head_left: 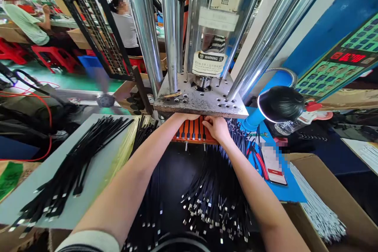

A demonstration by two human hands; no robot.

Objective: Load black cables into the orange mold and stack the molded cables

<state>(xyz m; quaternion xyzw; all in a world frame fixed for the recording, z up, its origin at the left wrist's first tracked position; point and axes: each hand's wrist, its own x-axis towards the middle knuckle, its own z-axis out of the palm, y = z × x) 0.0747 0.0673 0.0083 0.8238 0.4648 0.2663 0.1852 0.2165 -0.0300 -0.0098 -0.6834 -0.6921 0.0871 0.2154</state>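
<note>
An orange fixture (189, 140) with several black cables (193, 129) lying side by side in its slots sits under the steel press plate (201, 104). My left hand (189, 116) reaches over the fixture's back left, its fingers hidden beneath the plate. At the fixture's right side, my right hand (218, 128) has thumb and fingers curled together; what is between them, if anything, cannot be made out. Beside my right forearm a thick bundle of black cables (218, 189) with silver plug ends hangs down the dark front. More black cables hang on the left, partly behind my left forearm.
Black cables (85, 157) lie on a pale board (17, 201) at left. Red-handled pliers (261, 163) and a phone (276, 161) rest on a blue surface (292, 193). A carton (321, 173) holds white cables. Steel columns (144, 27), a lamp (280, 104) and a control panel (339, 61) surround the press.
</note>
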